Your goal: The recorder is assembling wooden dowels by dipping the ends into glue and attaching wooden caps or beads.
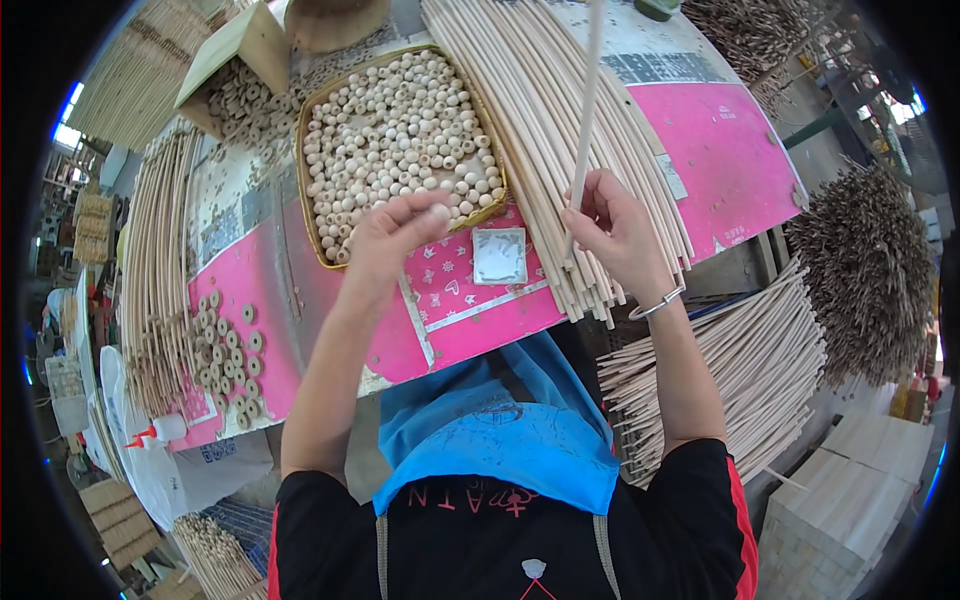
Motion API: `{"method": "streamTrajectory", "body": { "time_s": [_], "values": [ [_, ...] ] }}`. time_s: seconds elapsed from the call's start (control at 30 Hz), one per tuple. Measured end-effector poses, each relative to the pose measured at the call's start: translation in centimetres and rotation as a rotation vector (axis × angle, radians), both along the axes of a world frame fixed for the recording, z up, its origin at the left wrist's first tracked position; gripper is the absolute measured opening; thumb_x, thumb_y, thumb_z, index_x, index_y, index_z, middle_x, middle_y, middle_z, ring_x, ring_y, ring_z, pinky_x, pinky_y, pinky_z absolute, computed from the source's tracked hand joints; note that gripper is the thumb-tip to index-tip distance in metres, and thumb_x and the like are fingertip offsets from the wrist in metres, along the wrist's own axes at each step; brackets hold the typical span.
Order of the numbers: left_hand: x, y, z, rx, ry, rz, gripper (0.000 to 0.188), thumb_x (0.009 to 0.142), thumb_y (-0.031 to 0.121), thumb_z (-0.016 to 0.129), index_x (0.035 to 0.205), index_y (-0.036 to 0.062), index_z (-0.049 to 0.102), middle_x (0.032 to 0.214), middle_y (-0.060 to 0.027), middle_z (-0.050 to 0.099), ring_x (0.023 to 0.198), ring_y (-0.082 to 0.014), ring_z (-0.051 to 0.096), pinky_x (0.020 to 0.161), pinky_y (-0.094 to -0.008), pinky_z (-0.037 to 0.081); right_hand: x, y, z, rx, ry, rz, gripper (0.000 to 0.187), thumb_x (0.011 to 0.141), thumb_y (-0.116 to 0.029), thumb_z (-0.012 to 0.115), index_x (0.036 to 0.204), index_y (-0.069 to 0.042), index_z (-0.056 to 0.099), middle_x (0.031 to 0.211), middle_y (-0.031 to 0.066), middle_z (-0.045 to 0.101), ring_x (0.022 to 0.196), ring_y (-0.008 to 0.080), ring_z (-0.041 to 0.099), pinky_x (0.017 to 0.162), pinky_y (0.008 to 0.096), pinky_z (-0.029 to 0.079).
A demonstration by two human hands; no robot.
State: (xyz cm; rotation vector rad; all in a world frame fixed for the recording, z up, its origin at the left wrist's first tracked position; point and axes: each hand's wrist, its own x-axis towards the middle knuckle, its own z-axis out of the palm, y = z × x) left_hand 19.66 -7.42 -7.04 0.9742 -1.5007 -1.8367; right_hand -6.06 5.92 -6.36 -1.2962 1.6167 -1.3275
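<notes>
My left hand [392, 238] pinches a small round wooden bead [440, 211] between thumb and fingertips, just over the near edge of a shallow yellow-rimmed basket [487, 214]. Many pale wooden beads [400, 130] with holes lie in that basket. A long thin wooden dowel [588, 110] stands nearly upright in my right hand [618, 225], its fingers closed around the lower part. Beneath that hand a thick row of loose dowels [520, 90] stretches away across the table. A square dish with white contents [499, 258] sits between my hands on the pink cover.
To the left, wooden rings [230, 350] lie beside more dowels [155, 230] and a white bottle with a red tip [165, 430]. A tipped wooden box [235, 60] spills rings at the back left. Dowel bundles [740, 370] rest below the table's right side; dark-tipped sticks [865, 270] stand beyond.
</notes>
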Motion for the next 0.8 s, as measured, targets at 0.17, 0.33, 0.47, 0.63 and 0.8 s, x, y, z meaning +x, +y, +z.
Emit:
{"method": "streamTrajectory", "body": {
  "time_s": [0.17, 0.33, 0.47, 0.63, 0.8],
  "values": [
    [1.7, 5.5, -2.6, 0.285, 0.101, -0.006, 0.026, 0.097, 0.010, 0.064, 0.121, -0.0005, 0.065, 0.108, -0.0085, 0.072, 0.095, -0.0132, 0.068, 0.087, -0.0269, 0.056, 3.6, -1.3, -0.7, 0.008, 0.147, 0.018, 0.014, 0.096, -0.013, 0.067, 0.097, 0.002, 0.066, 0.078, 0.0016, 0.062, 0.071, 0.0056, 0.057, 0.060, 0.0224, 0.047],
    [2.6, 7.1, -4.7, 0.422, 0.203, 0.069, 0.021, 0.098, 0.013, 0.065, 0.116, 0.0025, 0.065, 0.103, -0.0084, 0.071, 0.092, -0.0143, 0.068, 0.085, -0.0277, 0.057, 5.6, -1.6, -2.2, -0.024, 0.199, -0.003, 0.011, 0.095, -0.009, 0.066, 0.096, 0.002, 0.063, 0.081, 0.0113, 0.064, 0.068, 0.0183, 0.064, 0.061, 0.0323, 0.049],
    [3.0, 7.4, -5.2, 0.339, 0.154, 0.032, 0.018, 0.097, 0.013, 0.066, 0.112, 0.0028, 0.065, 0.100, -0.0076, 0.071, 0.092, -0.0146, 0.068, 0.085, -0.0285, 0.057, 6.4, -1.8, -2.0, -0.009, 0.295, 0.035, 0.009, 0.093, -0.007, 0.065, 0.095, 0.002, 0.061, 0.081, 0.0132, 0.062, 0.069, 0.0234, 0.064, 0.063, 0.0354, 0.050],
    [2.2, 7.5, -4.5, 0.362, 0.189, 0.069, 0.020, 0.097, 0.014, 0.067, 0.113, 0.0025, 0.065, 0.100, -0.0076, 0.071, 0.094, -0.0153, 0.069, 0.086, -0.0293, 0.056, 7.0, -1.7, -3.2, -0.069, 0.397, 0.061, 0.009, 0.093, -0.007, 0.065, 0.094, 0.001, 0.061, 0.080, 0.0141, 0.061, 0.071, 0.0259, 0.063, 0.066, 0.0376, 0.050],
    [2.3, 7.2, -4.6, 0.414, 0.181, 0.066, 0.024, 0.097, 0.018, 0.067, 0.116, 0.0025, 0.066, 0.102, -0.0065, 0.070, 0.096, -0.0143, 0.068, 0.089, -0.0295, 0.055, 6.2, -1.6, -4.5, -0.018, 0.261, 0.061, 0.008, 0.094, -0.007, 0.065, 0.095, 0.001, 0.062, 0.079, 0.0111, 0.063, 0.070, 0.0207, 0.063, 0.065, 0.0345, 0.050]
  ]
}}
